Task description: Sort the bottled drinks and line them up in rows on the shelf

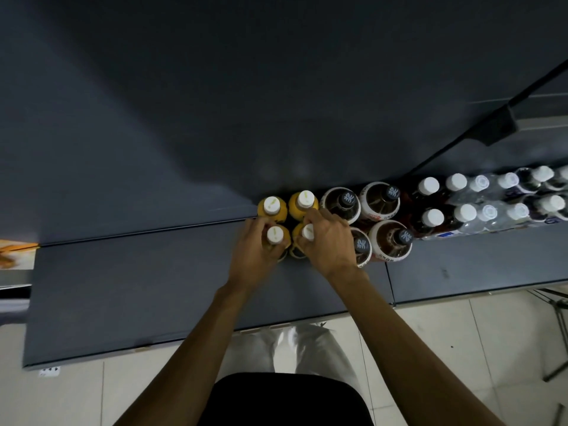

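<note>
You see yellow bottles (302,202) with white caps on a dark grey shelf (153,287), brown drinks with dark caps (347,199) to their right, then clear bottles (488,210) with white caps, above a pale tiled floor (430,348).

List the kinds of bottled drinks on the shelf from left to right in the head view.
yellow bottles with white caps → wide dark bottles with dark caps → dark bottles with white caps → clear bottles with white caps. The left hand and right hand grip the two front yellow bottles.
</note>
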Available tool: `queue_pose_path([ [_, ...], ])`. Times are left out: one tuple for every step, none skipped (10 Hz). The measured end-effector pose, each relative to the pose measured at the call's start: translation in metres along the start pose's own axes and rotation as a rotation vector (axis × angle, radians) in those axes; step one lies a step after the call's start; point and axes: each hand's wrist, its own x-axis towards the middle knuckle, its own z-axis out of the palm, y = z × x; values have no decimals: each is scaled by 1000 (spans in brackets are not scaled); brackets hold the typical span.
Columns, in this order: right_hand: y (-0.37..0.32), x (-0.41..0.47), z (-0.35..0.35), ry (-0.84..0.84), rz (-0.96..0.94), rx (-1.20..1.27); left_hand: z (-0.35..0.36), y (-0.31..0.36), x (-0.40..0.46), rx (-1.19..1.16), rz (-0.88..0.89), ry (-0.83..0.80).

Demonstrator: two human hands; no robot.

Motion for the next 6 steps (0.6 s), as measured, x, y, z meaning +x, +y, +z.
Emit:
queue_pose_path([
  [-3, -2, 0, -23, 15, -2, -1, 1, -10, -4, -8, -15],
  [-4, -2, -2, -37, 41, 23, -1, 2, -15, 5, -3, -52],
  [-4, -4, 0, -49, 67, 45, -1, 1, -10, 45, 10, -95],
  [-6, -5, -4, -81, 104, 29, -4, 9, -1, 96, 68, -147],
  [-12, -9, -12, -110, 165, 138, -11, 25, 0, 78, 131, -116],
  [-11, -9, -22, -37, 216, 477, -11, 49, 0, -48, 123, -95],
])
